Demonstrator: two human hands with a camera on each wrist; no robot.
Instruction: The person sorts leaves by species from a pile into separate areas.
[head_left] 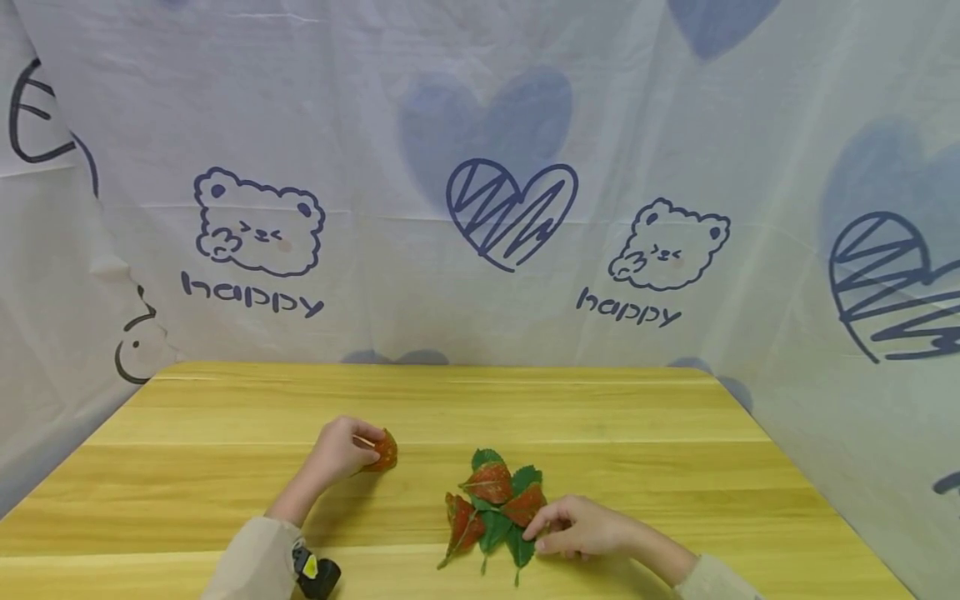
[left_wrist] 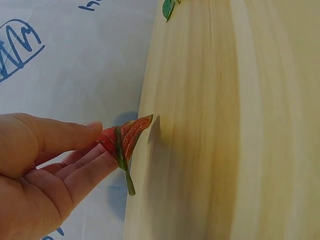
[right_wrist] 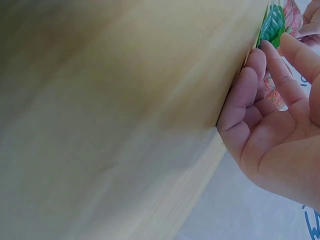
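Observation:
My left hand (head_left: 347, 448) pinches a red leaf (head_left: 386, 451) between thumb and fingers, at the left of the leaf pile. In the left wrist view this red leaf (left_wrist: 125, 137) is folded, with a green midrib and stem pointing down. My right hand (head_left: 581, 527) rests at the pile's right edge, fingers loosely bent. Its thumb and index fingertips are beside a green leaf (head_left: 520, 546); a gap shows between them in the right wrist view. The pile also holds red leaves (head_left: 487, 482) over several green leaves (head_left: 495, 529), stems mostly toward me.
The wooden table (head_left: 225, 417) has light yellow grain. Behind it hangs a white curtain (head_left: 375, 275) printed with hearts, bears and the word happy. A black device (head_left: 315, 571) with a yellow mark sits at the left sleeve (head_left: 255, 558).

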